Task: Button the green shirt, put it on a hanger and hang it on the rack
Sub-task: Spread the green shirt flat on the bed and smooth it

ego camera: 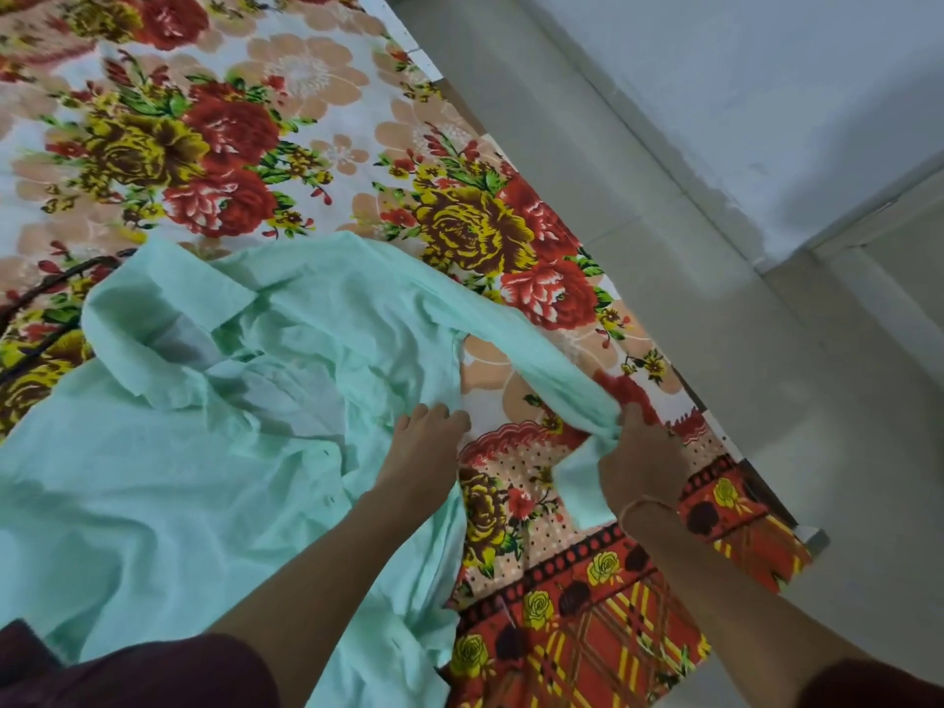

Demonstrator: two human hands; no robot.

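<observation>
A bed covered by a floral sheet of red, yellow and peach blooms (286, 145) fills the view from nine to one o'clock; pale grey floor tiles (689, 278) and a whitish wall (766, 94) lie toward two o'clock. The crumpled mint-green cotton shirt (168, 452) sprawls at eight o'clock, collar open. The left hand (424, 452) rests flat on its side edge, gripping nothing. The right hand (641, 459) is clenched around the sleeve's cuff near the bed's edge at four o'clock. A thin dark curved object (56, 283), possibly a hanger, is half hidden under the collar.
</observation>
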